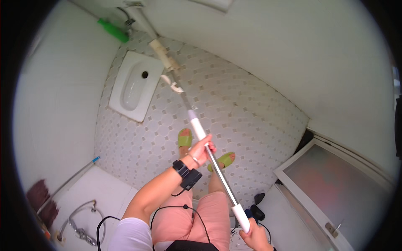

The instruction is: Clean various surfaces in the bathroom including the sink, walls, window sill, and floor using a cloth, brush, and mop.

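Observation:
My left hand (203,151) is wrapped around a pole-handled mop (219,173) just below its upper white sleeve. My right hand (256,236) grips the white end of the same handle, low and to the right. The metal pole slants away to the upper left, past a white lever. At its far end is a blurred, beige mop head (164,55) beside the squat toilet (150,89). Behind the head, a white pipe (144,23) runs up towards the wall. The patterned floor (238,106) lies under the pole.
My feet in green slippers (185,138) stand near the pole. A green plastic bottle-shaped object (113,30) is in the far left corner. At left are a broom (42,200) and a metal tap with a hose (82,233). Dark shoes (258,212) lie beside the frosted-glass door (333,182).

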Demonstrator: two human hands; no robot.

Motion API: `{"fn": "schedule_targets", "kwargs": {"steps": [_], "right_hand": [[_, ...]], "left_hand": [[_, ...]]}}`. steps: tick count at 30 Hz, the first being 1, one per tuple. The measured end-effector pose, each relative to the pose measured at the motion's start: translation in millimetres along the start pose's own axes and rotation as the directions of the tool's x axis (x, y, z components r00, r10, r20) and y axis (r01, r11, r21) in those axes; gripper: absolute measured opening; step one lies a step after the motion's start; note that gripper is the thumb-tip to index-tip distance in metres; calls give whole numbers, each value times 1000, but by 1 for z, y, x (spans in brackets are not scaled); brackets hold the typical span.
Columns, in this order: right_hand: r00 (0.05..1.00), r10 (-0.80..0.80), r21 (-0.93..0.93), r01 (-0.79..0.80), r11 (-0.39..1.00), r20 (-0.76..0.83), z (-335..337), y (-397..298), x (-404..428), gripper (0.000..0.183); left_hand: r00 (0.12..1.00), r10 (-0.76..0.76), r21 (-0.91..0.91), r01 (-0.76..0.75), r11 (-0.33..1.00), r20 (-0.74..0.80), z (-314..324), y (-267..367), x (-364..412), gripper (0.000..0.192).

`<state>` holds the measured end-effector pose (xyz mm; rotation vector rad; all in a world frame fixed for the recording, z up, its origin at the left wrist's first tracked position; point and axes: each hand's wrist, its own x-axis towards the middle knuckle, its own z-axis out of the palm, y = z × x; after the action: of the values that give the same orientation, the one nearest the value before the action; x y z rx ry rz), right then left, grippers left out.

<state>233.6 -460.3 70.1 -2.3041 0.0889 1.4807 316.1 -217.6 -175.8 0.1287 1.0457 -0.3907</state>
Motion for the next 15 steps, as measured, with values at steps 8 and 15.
{"fn": "schedule_targets", "kwargs": {"steps": [8,15], "right_hand": [[831,-78,698,-406,590,550,-6,1,22,18],[776,-241,812,-542,218,583,31,15,46,14]], "left_hand": [[963,266,385,-233,893,-35,13,13,0,17],[953,269,631,-123,766,-141,-9,4,50,19]]}}
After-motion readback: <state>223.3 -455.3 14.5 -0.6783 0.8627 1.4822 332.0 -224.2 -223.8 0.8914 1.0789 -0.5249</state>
